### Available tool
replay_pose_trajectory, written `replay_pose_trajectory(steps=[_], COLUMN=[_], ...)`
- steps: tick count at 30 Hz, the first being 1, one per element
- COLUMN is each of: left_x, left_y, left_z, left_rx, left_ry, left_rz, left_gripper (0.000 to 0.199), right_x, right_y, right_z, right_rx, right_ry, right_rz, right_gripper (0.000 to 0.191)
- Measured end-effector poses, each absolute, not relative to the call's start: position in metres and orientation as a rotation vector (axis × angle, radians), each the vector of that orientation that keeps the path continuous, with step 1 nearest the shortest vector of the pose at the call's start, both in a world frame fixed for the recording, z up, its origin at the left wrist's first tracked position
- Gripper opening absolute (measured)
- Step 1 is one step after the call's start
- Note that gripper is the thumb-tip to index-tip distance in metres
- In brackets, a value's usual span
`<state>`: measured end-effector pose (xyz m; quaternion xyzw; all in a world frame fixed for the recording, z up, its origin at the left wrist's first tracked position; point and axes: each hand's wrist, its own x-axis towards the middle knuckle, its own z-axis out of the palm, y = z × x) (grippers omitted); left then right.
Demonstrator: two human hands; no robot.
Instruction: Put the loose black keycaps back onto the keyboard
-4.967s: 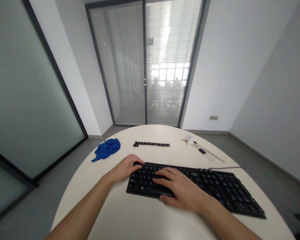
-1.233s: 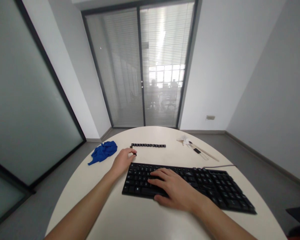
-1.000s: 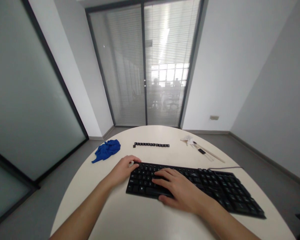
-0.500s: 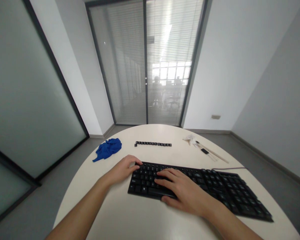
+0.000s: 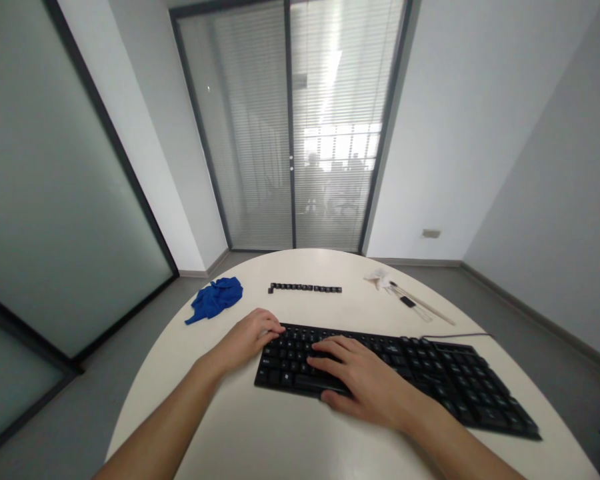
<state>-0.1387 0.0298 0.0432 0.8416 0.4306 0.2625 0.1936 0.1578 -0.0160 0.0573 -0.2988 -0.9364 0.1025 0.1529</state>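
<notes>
A black keyboard (image 5: 307, 383) lies across the round table, its right end nearer the table's edge. At its upper left corner my left hand (image 5: 250, 337) has thumb and forefinger pinched together; whatever is between the tips is too small to make out. My right hand (image 5: 363, 380) rests over the middle of the keys with its fingers spread and its thumb along the front edge. Beyond the keyboard, several loose black keycaps (image 5: 305, 287) stand in a row, one a little in front at the left end.
A crumpled blue cloth (image 5: 217, 299) lies on the left of the white table (image 5: 260, 440). Toward the right are a white crumpled tissue (image 5: 379, 278), a thin brush (image 5: 423, 303) and a wire tool with a black handle (image 5: 407, 302). The keyboard's cable (image 5: 455, 335) runs over the right edge.
My left thumb and forefinger have closed together at the keyboard's corner, where a gap showed between them before. My right hand has stayed in place.
</notes>
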Motion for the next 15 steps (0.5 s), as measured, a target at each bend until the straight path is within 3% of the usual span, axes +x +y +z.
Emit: replay_pose_trajectory(steps=[15], left_x=[-0.1342], left_y=[0.0255], left_z=[0.0455], left_rx=[2.451], left_ry=[1.219], left_rz=[0.651], left_gripper=[0.023], right_x=[0.157], right_y=[-0.016], right_z=[0.0565], right_rx=[-0.854], right_ry=[-2.68], right_rz=[0.293], right_gripper=[0.05])
